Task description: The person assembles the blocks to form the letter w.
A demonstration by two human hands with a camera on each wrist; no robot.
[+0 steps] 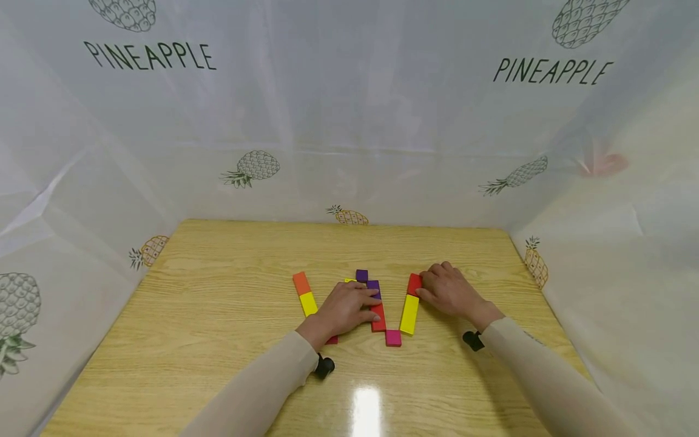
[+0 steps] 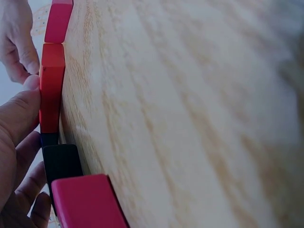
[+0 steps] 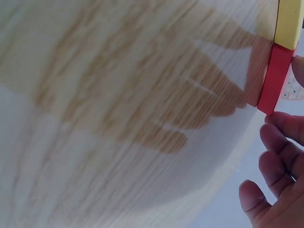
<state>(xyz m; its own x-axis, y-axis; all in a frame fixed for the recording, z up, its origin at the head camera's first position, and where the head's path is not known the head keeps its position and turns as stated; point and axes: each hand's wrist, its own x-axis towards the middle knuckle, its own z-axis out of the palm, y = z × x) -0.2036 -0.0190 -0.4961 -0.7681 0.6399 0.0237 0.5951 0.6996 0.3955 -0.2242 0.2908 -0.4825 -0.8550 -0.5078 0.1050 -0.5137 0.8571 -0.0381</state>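
My left hand (image 1: 345, 306) rests over the middle column. Its thumb touches a red block (image 1: 378, 318) and its fingertips lie by a purple block (image 1: 374, 286). In the left wrist view its thumb lies against that red block (image 2: 52, 90), beside dark blocks (image 2: 62, 161). At the right column, my right hand (image 1: 450, 290) holds a red block (image 1: 414, 284) between thumb and index finger. That block (image 3: 276, 78) meets the end of a yellow block (image 3: 289, 21) in the right wrist view; the other fingers are loosely bent.
A magenta block (image 1: 393, 338) lies between the two columns' near ends. On the left, an orange block (image 1: 301, 283) and a yellow block (image 1: 309, 304) form another slanted line. A small purple cube (image 1: 361, 275) sits behind my left hand. Pineapple-print sheeting (image 1: 349, 121) surrounds the wooden table (image 1: 218, 340).
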